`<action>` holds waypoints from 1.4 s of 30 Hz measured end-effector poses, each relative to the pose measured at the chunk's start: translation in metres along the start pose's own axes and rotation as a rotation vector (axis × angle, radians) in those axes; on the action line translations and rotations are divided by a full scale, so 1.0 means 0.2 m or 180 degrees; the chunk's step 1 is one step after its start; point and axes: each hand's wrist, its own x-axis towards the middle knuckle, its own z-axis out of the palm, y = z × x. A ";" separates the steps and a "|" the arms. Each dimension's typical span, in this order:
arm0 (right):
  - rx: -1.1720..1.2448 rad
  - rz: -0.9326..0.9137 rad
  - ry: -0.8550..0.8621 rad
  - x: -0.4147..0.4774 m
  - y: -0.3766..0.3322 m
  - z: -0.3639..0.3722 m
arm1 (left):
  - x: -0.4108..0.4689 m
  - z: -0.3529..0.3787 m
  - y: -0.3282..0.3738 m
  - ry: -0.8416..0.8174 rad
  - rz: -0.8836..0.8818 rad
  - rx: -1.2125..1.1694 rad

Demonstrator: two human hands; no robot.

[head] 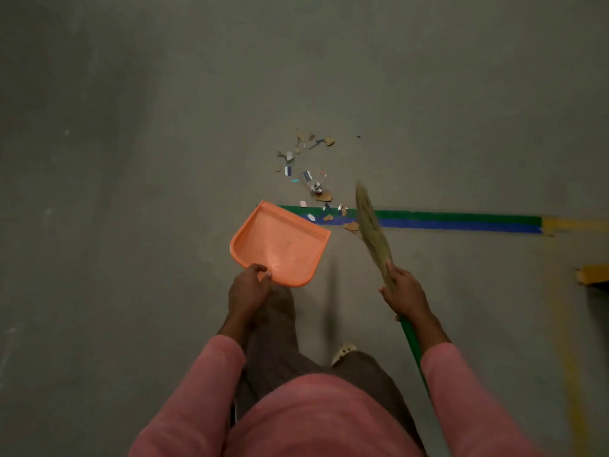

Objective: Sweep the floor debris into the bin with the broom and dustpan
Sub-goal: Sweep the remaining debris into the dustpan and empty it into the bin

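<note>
Grey concrete floor [131, 159] is seen across the whole view, crossed at the right by a green and blue tape line [461, 221] that is met by a faded yellow line [566, 324]. A yellow object [594, 273] is cut off by the right edge and cannot be identified.

The dustpan's grip is hidden under the left hand [248, 288], and most of the right hand's finger positions are concealed behind its back. The bristle tip of the broom [372, 232] is blurred. Whether the dustpan [280, 242] rests on the floor or is held just above it cannot be told.

The orange dustpan is gripped at its rear edge by the left hand, with the fingers [263, 270] curled over the rim. Its open lip is turned toward the debris [309, 173], and its tray looks bare. The broom is gripped by the right hand [407, 291] where the straw bristles meet the green handle [413, 351]. One finger is laid along the bristles.

The debris is made up of small scraps, brown, white, blue and teal, scattered in a loose trail. It runs from well beyond the tape line down onto it, between the dustpan's lip and the broom's bristles. Pink sleeves [197, 390], dark trousers [273, 341] and a light shoe [344, 352] are seen below.
</note>
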 end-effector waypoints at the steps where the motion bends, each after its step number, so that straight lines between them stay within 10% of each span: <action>1: 0.0147 0.0146 -0.0021 0.09 -0.04 -0.01 | 0.11 -0.02 0.02 -0.0061 0.0032 0.0086; 19: 0.1541 0.2653 -0.0161 1.70 0.14 1.02 | 1.63 0.83 -0.46 -0.0682 0.0105 0.0503; 30: 0.1053 0.0434 -0.0174 2.25 -0.61 1.37 | 1.81 0.86 -0.68 -0.0482 -0.0008 0.0502; 42: 0.1535 0.1862 -0.0978 1.62 -0.51 1.27 | 1.77 0.81 -0.68 -0.0310 -0.0196 0.0231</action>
